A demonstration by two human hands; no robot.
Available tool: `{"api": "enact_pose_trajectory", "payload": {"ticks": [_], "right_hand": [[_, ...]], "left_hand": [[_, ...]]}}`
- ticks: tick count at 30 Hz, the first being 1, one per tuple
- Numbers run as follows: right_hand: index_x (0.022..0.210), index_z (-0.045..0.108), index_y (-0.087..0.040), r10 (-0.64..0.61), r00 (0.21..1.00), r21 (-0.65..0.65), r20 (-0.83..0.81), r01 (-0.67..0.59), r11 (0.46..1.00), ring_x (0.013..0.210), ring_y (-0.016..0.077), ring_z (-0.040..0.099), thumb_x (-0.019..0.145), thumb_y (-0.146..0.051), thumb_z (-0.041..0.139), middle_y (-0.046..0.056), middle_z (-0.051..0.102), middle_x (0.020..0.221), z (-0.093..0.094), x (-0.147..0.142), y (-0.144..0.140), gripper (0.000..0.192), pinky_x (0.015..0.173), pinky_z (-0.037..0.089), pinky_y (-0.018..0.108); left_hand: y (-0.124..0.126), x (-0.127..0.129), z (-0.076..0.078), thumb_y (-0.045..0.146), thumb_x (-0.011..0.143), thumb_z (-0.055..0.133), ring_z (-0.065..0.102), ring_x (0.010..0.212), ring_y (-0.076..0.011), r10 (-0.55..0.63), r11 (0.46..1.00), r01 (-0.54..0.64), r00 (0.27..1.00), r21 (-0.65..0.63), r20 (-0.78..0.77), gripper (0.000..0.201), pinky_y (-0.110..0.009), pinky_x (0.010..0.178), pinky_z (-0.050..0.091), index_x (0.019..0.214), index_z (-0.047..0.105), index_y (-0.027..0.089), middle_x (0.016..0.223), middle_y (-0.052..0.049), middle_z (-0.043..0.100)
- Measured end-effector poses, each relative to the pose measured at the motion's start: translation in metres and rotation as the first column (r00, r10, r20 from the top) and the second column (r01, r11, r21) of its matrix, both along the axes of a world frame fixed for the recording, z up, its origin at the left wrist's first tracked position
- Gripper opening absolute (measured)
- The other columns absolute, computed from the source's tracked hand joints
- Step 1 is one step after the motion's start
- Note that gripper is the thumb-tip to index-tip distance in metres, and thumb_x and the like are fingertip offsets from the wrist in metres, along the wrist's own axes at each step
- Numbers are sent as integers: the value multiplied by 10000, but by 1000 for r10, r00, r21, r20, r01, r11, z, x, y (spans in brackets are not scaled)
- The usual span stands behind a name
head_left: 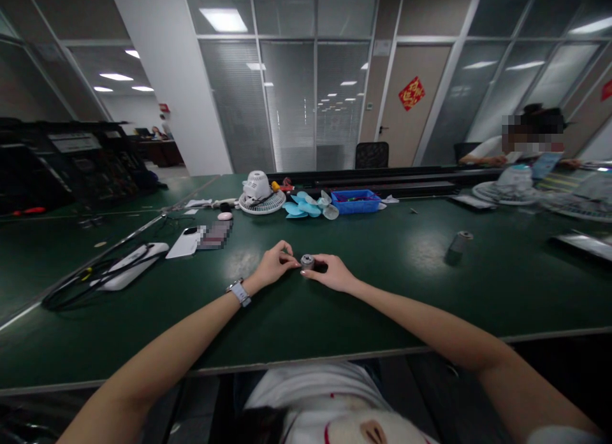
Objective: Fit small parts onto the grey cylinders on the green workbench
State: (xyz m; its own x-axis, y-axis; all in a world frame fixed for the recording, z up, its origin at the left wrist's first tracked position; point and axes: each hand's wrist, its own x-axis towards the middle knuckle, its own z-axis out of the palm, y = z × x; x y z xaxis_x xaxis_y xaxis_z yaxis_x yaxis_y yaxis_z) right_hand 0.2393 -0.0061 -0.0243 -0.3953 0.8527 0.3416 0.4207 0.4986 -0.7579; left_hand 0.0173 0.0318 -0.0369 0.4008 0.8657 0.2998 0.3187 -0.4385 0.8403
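- The small grey metal cylinder with a round top (307,262) sits on the dark green work table (392,291), near the middle of its front half, between both hands.
- The left hand (273,263) reaches in from the left; its fingers (289,260) are curled close together, the tips pinched against the left side of the cylinder. A watch with a pale strap (239,292) sits on that wrist.
- The right hand (333,271) comes in from the right; the thumb and forefinger are nearly closed and touch the right side of the cylinder. The remaining fingers are folded toward the table.
- Whether the cylinder rests on the table or is lifted just clear of it cannot be told.
- A second grey cylindrical part (458,243) lies well apart to the right.
- At the far edge stand a white fan housing with a round grille (261,193), light blue plastic fan blades (308,206) and a blue plastic tray (355,201), side by side.
- To the left lie a white flat device with black cables (129,264) and a white phone (186,243).
- Another person (507,152) sits at the far right end of the table.
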Motion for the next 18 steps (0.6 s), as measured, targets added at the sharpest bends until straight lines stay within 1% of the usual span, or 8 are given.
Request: {"api": "enact_pose_trajectory", "payload": {"ticks": [3, 6, 9, 11, 13, 14, 16, 18], "right_hand": [[1121, 725, -193, 27, 1000, -4, -12, -27, 1000, 992, 230, 664, 782, -403, 748, 67, 720, 1113, -3, 2, 0, 399, 898, 508, 379], [1128, 725, -205, 20, 1000, -8, -13, -20, 1000, 971, 224, 674, 777, -414, 751, 61, 728, 1095, -3, 9, 5, 409, 892, 516, 378], [1116, 732, -202, -119, 993, 3, -15, 119, 993, 926, 224, 683, 774, -442, 743, 70, 738, 1057, 3, 34, 24, 418, 862, 525, 374], [1104, 735, -192, -278, 960, 42, -22, 278, 960, 903, 222, 684, 779, -458, 726, 77, 741, 1039, 10, 67, 42, 420, 841, 526, 361], [1070, 744, -180, -487, 873, 116, 6, 483, 868, 875, 227, 682, 775, -458, 719, 84, 745, 993, 16, 111, 61, 406, 824, 517, 352], [1045, 751, -172, -606, 794, 159, 50, 593, 789, 858, 239, 679, 764, -464, 726, 94, 745, 954, 18, 136, 68, 407, 808, 511, 356], [1027, 755, -158, -805, 582, 218, 120, 775, 593, 855, 269, 673, 767, -486, 714, 123, 739, 922, 19, 186, 79, 421, 775, 500, 371], [1030, 751, -131, -891, 414, 267, 185, 851, 451, 816, 287, 670, 779, -458, 700, 164, 727, 902, 16, 228, 82, 415, 721, 490, 384]], "left_hand": [[2, 1, 1, 377, 756, 735, 746, 822, -223, -8, 1000, 8, 1000, -26, 12, 366, -365, 776, 565, 971, 487, 214, 825, -39, 769], [3, 0, 2, 425, 743, 746, 741, 878, -229, 14, 994, -2, 994, -113, 105, 420, -384, 798, 575, 1020, 524, 202, 963, -86, 769], [3, -9, 0, 459, 730, 756, 714, 997, -227, 103, 979, -53, 962, -198, 253, 446, -386, 873, 564, 1029, 568, 187, 1103, -121, 738], [3, -20, -1, 470, 726, 760, 699, 1031, -223, 174, 965, -96, 931, -245, 322, 457, -384, 918, 545, 1035, 600, 174, 1095, -124, 735], [4, -32, -1, 493, 724, 754, 707, 971, -212, 261, 945, -158, 893, -287, 367, 467, -368, 885, 547, 1029, 620, 166, 1031, -113, 741], [6, -38, 0, 509, 719, 750, 710, 918, -202, 311, 932, -202, 871, -302, 379, 467, -349, 839, 551, 1008, 628, 163, 984, -101, 742], [10, -47, 3, 555, 712, 728, 692, 782, -178, 423, 892, -304, 823, -334, 380, 449, -300, 705, 536, 897, 634, 157, 856, -75, 728], [15, -51, 7, 571, 709, 700, 640, 670, -151, 500, 857, -383, 780, -344, 377, 426, -261, 608, 487, 725, 594, 159, 723, -48, 681]]}}
